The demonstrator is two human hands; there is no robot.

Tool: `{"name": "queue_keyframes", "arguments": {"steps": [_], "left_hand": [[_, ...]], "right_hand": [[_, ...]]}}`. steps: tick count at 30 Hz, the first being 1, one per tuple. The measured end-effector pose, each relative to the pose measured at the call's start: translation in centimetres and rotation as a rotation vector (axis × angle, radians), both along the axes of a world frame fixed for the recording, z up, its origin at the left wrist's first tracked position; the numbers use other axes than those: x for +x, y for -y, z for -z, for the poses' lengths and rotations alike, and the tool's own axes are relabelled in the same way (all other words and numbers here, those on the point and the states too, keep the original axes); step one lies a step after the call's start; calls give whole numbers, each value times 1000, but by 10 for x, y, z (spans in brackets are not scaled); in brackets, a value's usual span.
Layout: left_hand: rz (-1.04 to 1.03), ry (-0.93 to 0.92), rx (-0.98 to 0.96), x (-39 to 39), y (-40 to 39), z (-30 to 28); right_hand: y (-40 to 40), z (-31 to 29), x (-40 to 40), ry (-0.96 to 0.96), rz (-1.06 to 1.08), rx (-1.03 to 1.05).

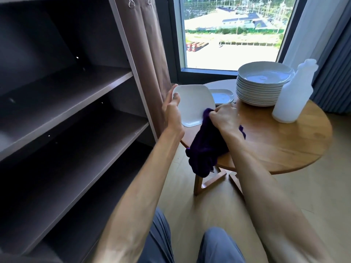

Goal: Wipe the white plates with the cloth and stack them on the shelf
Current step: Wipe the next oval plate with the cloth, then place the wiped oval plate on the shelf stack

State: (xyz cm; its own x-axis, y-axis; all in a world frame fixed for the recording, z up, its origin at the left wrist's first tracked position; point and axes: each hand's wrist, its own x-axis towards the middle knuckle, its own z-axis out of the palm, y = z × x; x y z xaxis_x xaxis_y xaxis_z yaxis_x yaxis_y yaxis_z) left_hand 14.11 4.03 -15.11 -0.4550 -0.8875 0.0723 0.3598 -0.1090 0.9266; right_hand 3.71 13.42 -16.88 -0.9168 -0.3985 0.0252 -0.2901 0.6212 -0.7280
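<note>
Shelf (pixel 79 86): dark brown unit filling the left side, several bare boards, nothing on them. Curtain (pixel 152 59): brown, hanging just beside the shelf's right upright. Left hand (pixel 171 107): raised in front of the curtain, fingers curled round the left edge of the plate, thumb on its face. Plate (pixel 193 103): white, squarish with rounded corners, held tilted up in the air between shelf and tabletop, face toward the camera. Cloth (pixel 205 147): dark purple, bunched, its top pressed against the plate's lower right edge, the rest hanging down past the tabletop's rim. Right hand (pixel 226 118): fingers closed round the top of the cloth, knuckles up. Dish (pixel 222 95): white, rectangular, lying on the tabletop behind the held plate. Tabletop (pixel 281 145): round, wooden, on angled wooden legs. Stack (pixel 264 84): round white plates piled at the far side of the tabletop, near the window (pixel 233 29). Bottle (pixel 294 92): white plastic, uncapped, upright just right of the stack. Blue curtain (pixel 334 76): far right.
</note>
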Motion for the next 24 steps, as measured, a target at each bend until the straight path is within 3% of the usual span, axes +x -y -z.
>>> {"name": "queue_keyframes", "arguments": {"steps": [7,11,17,22,24], "left_hand": [[82,-144,117,-8,10,-8],[126,-151,196,-10,14,-13],[166,-58,216,3,15,-17],[125,-123,219,31,21,-32],[-18,-65,204,48,25,-43]], "right_hand": [[-15,4,-33,-50,371,-114],[-8,-7,-23,-154,286,-203],[0,-6,1,65,135,-715],[14,-25,6,240,10,-744],[24,-34,18,284,-5,-787]]}}
